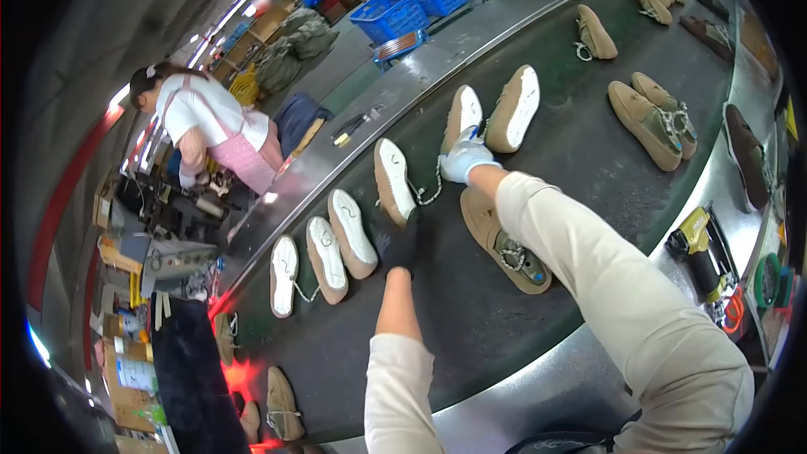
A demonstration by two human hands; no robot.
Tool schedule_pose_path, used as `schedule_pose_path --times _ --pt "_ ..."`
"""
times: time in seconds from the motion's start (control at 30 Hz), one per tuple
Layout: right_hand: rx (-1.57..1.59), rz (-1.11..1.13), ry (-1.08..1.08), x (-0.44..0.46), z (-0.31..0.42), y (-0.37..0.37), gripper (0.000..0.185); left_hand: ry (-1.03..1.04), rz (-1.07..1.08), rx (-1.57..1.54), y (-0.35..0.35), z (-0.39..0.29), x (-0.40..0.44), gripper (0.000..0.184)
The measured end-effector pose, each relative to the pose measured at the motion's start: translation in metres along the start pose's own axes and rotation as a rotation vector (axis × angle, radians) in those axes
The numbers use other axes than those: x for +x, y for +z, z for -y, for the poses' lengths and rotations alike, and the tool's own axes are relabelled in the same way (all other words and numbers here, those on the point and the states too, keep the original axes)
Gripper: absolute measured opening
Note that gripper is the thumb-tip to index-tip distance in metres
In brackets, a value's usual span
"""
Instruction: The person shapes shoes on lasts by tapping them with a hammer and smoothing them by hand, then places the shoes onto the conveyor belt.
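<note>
My left hand (398, 248), in a black glove, grips the lower end of a tan shoe (390, 178) that lies with its white sole up. My right hand (468, 157), in a pale glove, closes around the near end of another sole-up shoe (464, 109). A beaded cord hangs between the two shoes. Beyond my right hand lies one more sole-up shoe (514, 109). Under my right forearm, a tan shoe (489, 231) stands upright, partly hidden by the sleeve. Left of my left hand, several sole-up shoes (326, 259) lie in a row.
The shoes lie on a dark conveyor belt (580, 185) with metal edges. Upright tan shoes (646, 122) are at the right. A yellow-black tool (699, 244) and orange scissors (734, 309) lie on the near ledge. Across the belt, a person (206, 122) bends over a bench; blue crates (388, 17) stand behind.
</note>
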State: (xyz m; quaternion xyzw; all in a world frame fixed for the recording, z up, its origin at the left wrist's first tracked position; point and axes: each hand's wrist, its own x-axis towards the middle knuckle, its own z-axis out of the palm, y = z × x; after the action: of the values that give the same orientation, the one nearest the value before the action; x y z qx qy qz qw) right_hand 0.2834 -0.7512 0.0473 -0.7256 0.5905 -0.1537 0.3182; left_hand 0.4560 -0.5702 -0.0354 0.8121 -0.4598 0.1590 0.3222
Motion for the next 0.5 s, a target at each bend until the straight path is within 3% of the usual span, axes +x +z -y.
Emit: schedule_pose_path --times 0.13,0.3,0.33,0.5 --pt "0.068 0.062 -0.098 0.001 -0.005 0.0 0.089 -0.198 0.024 0.057 0.018 0.009 -0.005 0.084" --pt "0.817 0.337 0.063 0.013 -0.011 -0.036 0.07 -0.631 0.111 -0.587 -0.056 -0.021 0.0 0.083" --pt "0.817 0.354 0.049 0.002 -0.006 -0.034 0.07 -0.637 0.092 -0.579 -0.083 -0.015 -0.008 0.083" --pt "1.588 1.016 0.152 -0.069 -0.006 -0.055 0.053 -0.589 -0.102 -0.728 -0.213 -0.019 -0.066 0.073"
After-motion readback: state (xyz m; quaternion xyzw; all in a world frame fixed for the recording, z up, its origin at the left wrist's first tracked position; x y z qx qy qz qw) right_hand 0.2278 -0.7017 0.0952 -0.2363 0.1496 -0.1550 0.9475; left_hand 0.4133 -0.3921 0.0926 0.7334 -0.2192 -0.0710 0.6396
